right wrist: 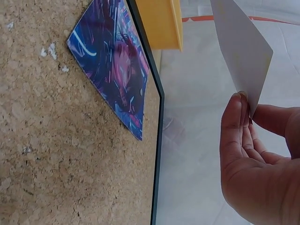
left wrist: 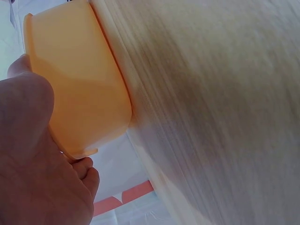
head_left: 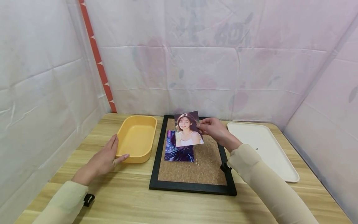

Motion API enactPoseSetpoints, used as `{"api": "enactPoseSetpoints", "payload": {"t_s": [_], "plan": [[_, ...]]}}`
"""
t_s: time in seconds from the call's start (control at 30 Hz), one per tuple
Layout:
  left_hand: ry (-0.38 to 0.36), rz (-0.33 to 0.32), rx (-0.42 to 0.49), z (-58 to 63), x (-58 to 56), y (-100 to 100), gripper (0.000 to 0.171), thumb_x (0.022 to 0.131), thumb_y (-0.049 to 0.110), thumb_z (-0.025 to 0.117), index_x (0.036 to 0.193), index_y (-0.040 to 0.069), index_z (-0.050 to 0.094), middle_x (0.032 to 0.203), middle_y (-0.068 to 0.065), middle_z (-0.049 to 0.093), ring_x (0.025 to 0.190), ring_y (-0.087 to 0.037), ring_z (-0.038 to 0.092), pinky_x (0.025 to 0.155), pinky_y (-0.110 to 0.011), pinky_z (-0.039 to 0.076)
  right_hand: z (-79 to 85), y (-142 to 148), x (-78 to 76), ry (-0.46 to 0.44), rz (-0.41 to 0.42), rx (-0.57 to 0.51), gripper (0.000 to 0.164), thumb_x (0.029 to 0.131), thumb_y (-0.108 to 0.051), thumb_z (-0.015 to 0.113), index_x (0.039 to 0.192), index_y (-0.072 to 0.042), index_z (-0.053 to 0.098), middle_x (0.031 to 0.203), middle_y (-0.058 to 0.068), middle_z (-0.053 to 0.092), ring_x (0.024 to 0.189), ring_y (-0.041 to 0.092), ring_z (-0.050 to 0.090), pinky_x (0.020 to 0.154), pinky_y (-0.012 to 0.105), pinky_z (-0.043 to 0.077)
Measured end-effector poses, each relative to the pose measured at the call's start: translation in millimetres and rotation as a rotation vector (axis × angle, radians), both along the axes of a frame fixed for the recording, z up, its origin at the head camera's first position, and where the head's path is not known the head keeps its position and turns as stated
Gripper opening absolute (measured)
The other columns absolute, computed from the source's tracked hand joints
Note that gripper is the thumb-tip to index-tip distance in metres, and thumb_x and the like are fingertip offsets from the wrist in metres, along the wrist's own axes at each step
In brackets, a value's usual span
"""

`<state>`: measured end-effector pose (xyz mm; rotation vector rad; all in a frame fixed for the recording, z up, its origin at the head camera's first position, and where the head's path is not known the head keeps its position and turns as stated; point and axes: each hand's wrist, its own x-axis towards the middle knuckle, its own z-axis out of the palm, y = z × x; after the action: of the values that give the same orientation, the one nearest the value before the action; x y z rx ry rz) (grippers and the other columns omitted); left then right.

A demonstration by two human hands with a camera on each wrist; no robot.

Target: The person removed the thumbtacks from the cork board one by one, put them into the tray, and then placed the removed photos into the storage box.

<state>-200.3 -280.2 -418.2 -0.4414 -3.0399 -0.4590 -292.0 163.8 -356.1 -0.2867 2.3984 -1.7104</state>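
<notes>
My right hand (head_left: 213,129) pinches a photo print (head_left: 188,132) by its right edge, between thumb and fingers. The print shows a person in a white top; its plain white back (right wrist: 246,54) faces the right wrist view. Below it lies a framed corkboard (head_left: 207,165) with a black border. A dark blue and purple picture (head_left: 179,154) is on the cork, partly hidden behind the print in the head view. My left hand (head_left: 102,158) holds the near left corner of a yellow plastic bin (head_left: 137,137), thumb at the near side and fingers along the left.
A white lid or tray (head_left: 265,149) lies right of the corkboard, under the right forearm. A black clip-like piece (head_left: 225,167) shows by the board's right edge, near the right sleeve. Pale printed sheets (head_left: 195,68) wall in the wooden table (head_left: 126,193).
</notes>
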Motion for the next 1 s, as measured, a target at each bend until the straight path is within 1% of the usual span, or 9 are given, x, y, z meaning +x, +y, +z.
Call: {"api": "enactPoseSetpoints", "payload": {"t_s": [0.2, 0.37, 0.53, 0.67, 0.8, 0.87, 1.0], "plan": [[0.007, -0.001, -0.009, -0.8, -0.6, -0.1, 0.104, 0.102, 0.061, 0.049, 0.154, -0.021, 0.010, 0.164, -0.038, 0.008, 0.148, -0.055, 0.019, 0.117, -0.065, 0.025, -0.9, -3.9, -0.6, 0.002, 0.021, -0.021, 0.029, 0.103, -0.010, 0.059, 0.121, 0.013, 0.062, 0.095, 0.008, 0.067, 0.081, 0.011, 0.066, 0.081, 0.032, 0.058], [0.002, 0.006, -0.016, -0.6, -0.1, 0.0, 0.103, 0.103, 0.060, 0.050, 0.154, -0.021, 0.011, 0.164, -0.037, 0.008, 0.148, -0.055, 0.020, 0.117, -0.065, 0.025, 1.4, -9.3, -1.1, -0.012, 0.026, -0.026, 0.028, 0.104, -0.011, 0.059, 0.121, 0.012, 0.060, 0.099, 0.009, 0.066, 0.084, 0.012, 0.065, 0.086, 0.035, 0.058], [-0.001, 0.007, -0.019, -1.4, 0.0, 0.0, 0.104, 0.102, 0.063, 0.048, 0.154, -0.020, 0.011, 0.164, -0.037, 0.008, 0.148, -0.055, 0.020, 0.117, -0.065, 0.025, 3.9, -16.5, -2.0, -0.025, 0.023, -0.015, 0.029, 0.104, -0.013, 0.059, 0.122, 0.009, 0.060, 0.104, 0.011, 0.066, 0.088, 0.014, 0.065, 0.093, 0.041, 0.056], [0.002, 0.006, -0.024, -1.6, -0.3, -0.3, 0.106, 0.101, 0.065, 0.046, 0.154, -0.020, 0.011, 0.164, -0.037, 0.009, 0.148, -0.054, 0.021, 0.117, -0.064, 0.026, 4.5, -21.6, -2.8, -0.026, 0.018, -0.012, 0.031, 0.104, -0.015, 0.060, 0.124, 0.008, 0.059, 0.105, 0.011, 0.065, 0.088, 0.015, 0.065, 0.090, 0.038, 0.057], [0.006, 0.001, -0.027, 0.0, -0.2, -0.9, 0.106, 0.102, 0.065, 0.046, 0.154, -0.020, 0.011, 0.164, -0.037, 0.009, 0.148, -0.054, 0.021, 0.117, -0.064, 0.026, 6.4, -26.4, -3.5, -0.025, 0.007, -0.017, 0.029, 0.104, -0.015, 0.061, 0.123, 0.008, 0.059, 0.102, 0.011, 0.066, 0.086, 0.015, 0.065, 0.081, 0.030, 0.057], [0.008, -0.004, -0.029, 0.9, 0.3, -1.1, 0.105, 0.102, 0.064, 0.046, 0.153, -0.021, 0.012, 0.163, -0.038, 0.010, 0.148, -0.054, 0.021, 0.117, -0.064, 0.026, 7.0, -28.5, -4.4, -0.024, 0.004, -0.020, 0.028, 0.104, -0.014, 0.060, 0.122, 0.008, 0.060, 0.101, 0.011, 0.066, 0.085, 0.015, 0.065, 0.079, 0.029, 0.058], [0.008, -0.009, -0.030, 1.8, 1.5, -1.7, 0.104, 0.102, 0.063, 0.047, 0.153, -0.022, 0.013, 0.163, -0.038, 0.009, 0.148, -0.055, 0.020, 0.117, -0.065, 0.025, 7.0, -32.8, -5.7, -0.015, 0.006, -0.018, 0.026, 0.104, -0.013, 0.060, 0.120, 0.007, 0.062, 0.101, 0.011, 0.067, 0.085, 0.016, 0.065, 0.079, 0.031, 0.058]]}}
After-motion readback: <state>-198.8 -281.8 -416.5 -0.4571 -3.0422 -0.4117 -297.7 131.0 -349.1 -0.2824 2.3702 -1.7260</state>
